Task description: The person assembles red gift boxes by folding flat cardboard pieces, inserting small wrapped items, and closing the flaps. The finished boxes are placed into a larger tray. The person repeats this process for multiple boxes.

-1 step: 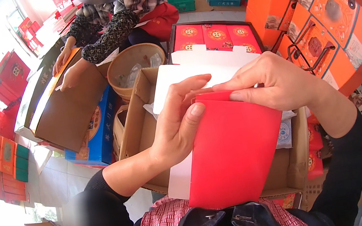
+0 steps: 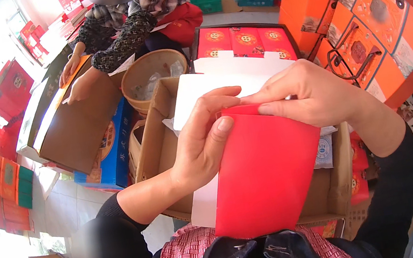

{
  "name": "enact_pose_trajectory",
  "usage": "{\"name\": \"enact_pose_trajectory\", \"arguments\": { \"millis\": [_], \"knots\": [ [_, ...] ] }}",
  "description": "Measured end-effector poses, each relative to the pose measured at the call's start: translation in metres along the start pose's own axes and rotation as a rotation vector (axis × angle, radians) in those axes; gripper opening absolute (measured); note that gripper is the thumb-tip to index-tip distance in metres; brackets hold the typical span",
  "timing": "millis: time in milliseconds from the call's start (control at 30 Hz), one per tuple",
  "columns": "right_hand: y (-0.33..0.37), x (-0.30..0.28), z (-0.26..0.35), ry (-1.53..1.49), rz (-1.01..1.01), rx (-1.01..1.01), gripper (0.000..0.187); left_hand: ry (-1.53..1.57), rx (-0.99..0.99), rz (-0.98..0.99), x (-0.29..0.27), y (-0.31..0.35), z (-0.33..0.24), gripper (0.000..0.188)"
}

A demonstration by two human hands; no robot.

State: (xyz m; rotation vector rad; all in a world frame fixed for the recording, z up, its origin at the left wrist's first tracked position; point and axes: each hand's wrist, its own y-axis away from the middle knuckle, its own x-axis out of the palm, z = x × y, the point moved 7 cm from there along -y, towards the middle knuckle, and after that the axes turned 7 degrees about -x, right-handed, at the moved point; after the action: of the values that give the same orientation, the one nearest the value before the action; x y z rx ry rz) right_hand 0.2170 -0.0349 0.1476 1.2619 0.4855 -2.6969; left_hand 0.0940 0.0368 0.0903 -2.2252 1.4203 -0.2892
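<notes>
Your pinching right hand [image 2: 304, 94] has barely shifted left along the red rectangular cardboard box [image 2: 264, 168]. Your half-curled left hand [image 2: 199, 143] grips its corner.

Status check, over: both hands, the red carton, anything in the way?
Left hand holding red carton at upper left corner. Right hand pinching its top edge. White card panel beyond, nothing visibly blocking either hand.

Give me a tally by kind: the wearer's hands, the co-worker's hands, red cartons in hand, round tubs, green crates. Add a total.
Wearer's own: 2, left hand and right hand
Co-worker's hands: 2
Held red carton: 1
Round tub: 1
Green crate: 1
Total: 7
</notes>
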Motion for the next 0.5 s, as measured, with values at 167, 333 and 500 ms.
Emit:
{"name": "enact_pose_trajectory", "arguments": {
  "millis": [167, 333, 500],
  "knots": [
    [0.017, -0.009, -0.022, -0.347, -0.243, 0.265, 0.022, -0.213, 0.067, -0.006, -0.003, -0.005, -0.006, 0.019],
    [0.065, -0.019, -0.041, -0.562, -0.386, 0.098, 0.031, -0.092, 0.056, -0.020, -0.002, -0.006, -0.002, 0.020],
    [0.080, 0.000, -0.044, -0.633, -0.577, 0.300, 0.024, -0.083, 0.010, -0.039, 0.000, -0.006, 0.000, 0.019]
  ]
}}
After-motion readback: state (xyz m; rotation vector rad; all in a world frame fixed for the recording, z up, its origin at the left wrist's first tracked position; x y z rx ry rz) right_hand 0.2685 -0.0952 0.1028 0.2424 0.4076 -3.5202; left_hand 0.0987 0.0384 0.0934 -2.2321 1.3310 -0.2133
